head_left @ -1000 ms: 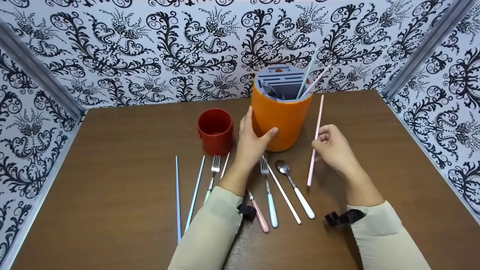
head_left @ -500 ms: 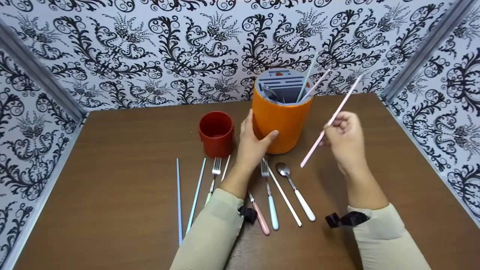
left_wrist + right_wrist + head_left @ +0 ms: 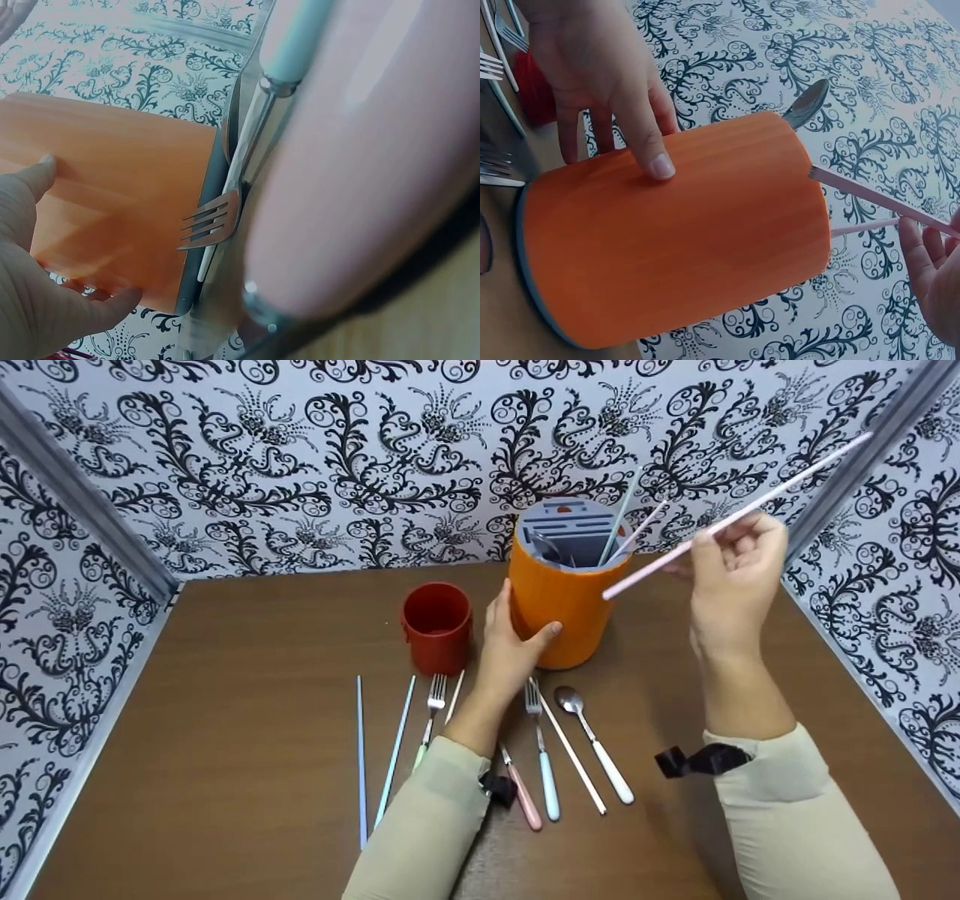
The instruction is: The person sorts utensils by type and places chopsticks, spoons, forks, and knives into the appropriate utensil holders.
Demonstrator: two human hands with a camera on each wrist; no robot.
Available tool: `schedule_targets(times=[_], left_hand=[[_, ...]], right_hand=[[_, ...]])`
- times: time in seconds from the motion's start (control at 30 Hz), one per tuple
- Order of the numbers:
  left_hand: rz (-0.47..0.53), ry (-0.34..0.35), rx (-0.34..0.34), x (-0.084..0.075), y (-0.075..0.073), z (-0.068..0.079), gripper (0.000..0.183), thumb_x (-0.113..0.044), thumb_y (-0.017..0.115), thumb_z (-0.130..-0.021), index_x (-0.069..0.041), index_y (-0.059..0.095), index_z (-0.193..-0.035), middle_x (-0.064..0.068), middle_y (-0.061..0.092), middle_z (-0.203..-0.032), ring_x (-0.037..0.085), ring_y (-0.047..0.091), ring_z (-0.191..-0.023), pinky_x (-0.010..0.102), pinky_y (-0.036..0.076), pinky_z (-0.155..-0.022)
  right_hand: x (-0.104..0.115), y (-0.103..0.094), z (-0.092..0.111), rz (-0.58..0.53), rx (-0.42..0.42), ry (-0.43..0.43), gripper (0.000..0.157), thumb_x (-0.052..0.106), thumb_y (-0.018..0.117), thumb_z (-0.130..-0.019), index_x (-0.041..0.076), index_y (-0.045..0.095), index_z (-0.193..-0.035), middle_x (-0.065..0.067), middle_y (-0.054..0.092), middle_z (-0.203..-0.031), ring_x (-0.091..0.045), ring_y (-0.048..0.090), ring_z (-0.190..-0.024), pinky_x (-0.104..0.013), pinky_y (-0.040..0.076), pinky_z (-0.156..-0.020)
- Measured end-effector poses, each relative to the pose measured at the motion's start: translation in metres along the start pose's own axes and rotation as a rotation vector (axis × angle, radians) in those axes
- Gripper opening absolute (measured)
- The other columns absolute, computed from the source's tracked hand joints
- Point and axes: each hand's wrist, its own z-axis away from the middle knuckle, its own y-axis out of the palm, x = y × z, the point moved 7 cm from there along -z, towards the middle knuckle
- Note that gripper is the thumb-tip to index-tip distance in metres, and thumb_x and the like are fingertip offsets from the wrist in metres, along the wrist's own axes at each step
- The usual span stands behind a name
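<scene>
My left hand holds the side of an orange utensil holder, thumb across its front and fingers round its left side. The holder stands upright with a grey slotted top; a spoon, a pale green chopstick and a pink chopstick stick out of it. Raised to the right of the holder, my right hand pinches another pink chopstick between thumb and fingers. This chopstick slants, its lower end close to the holder's upper right side in the head view.
A red cup stands left of the holder. In front lie forks, a spoon, blue chopsticks, a whitish chopstick and a pink-handled utensil. Patterned walls border the brown table.
My right hand has lifted the pink chopstick off the tabletop area, up and to the right, and the chopstick has tilted further over. The left hand stays on the holder.
</scene>
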Motion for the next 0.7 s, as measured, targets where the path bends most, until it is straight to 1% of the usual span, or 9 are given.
schedule_targets(times=[0.17,0.33,0.43,0.6,0.7], left_hand=[[0.008,-0.013,0.006,0.001,0.001,0.000,0.098,-0.040,0.081,-0.090,-0.025,0.022,-0.167,0.007,0.033,-0.167,0.026,0.040,-0.151,0.045,0.032,-0.127],[0.009,-0.028,0.009,0.002,0.001,0.000,0.098,-0.041,0.081,-0.090,-0.027,0.022,-0.167,0.006,0.032,-0.168,0.025,0.040,-0.151,0.045,0.031,-0.127],[0.002,-0.022,0.004,0.001,0.001,0.000,0.098,-0.040,0.081,-0.090,-0.025,0.022,-0.167,0.006,0.033,-0.167,0.026,0.040,-0.151,0.045,0.031,-0.127],[-0.007,0.000,-0.004,0.000,0.001,-0.001,0.098,-0.037,0.082,-0.090,-0.021,0.023,-0.167,0.008,0.035,-0.166,0.026,0.040,-0.151,0.044,0.031,-0.127],[-0.004,0.004,-0.007,0.000,0.001,-0.001,0.098,-0.037,0.082,-0.090,-0.021,0.023,-0.167,0.008,0.035,-0.166,0.027,0.041,-0.150,0.045,0.032,-0.127]], right_hand=[[0.006,0.007,-0.006,-0.072,-0.042,-0.045,0.032,-0.015,0.058,-0.090,0.002,0.045,-0.114,-0.014,0.051,-0.095,-0.024,0.057,-0.075,-0.033,0.061,-0.058],[0.006,0.010,-0.009,-0.093,-0.081,-0.063,0.033,-0.014,0.058,-0.091,0.003,0.045,-0.115,-0.014,0.052,-0.097,-0.024,0.057,-0.078,-0.033,0.061,-0.059],[0.001,0.013,-0.010,-0.059,-0.073,-0.070,0.033,-0.015,0.058,-0.091,0.003,0.045,-0.115,-0.014,0.052,-0.097,-0.023,0.056,-0.081,-0.032,0.061,-0.061],[-0.007,0.021,-0.009,0.013,-0.027,-0.071,0.033,-0.015,0.058,-0.091,0.004,0.045,-0.115,-0.013,0.053,-0.099,-0.023,0.055,-0.085,-0.030,0.061,-0.064],[-0.015,0.024,-0.010,0.031,0.002,-0.063,0.033,-0.015,0.058,-0.091,0.004,0.045,-0.115,-0.014,0.053,-0.100,-0.024,0.056,-0.085,-0.029,0.061,-0.065]])
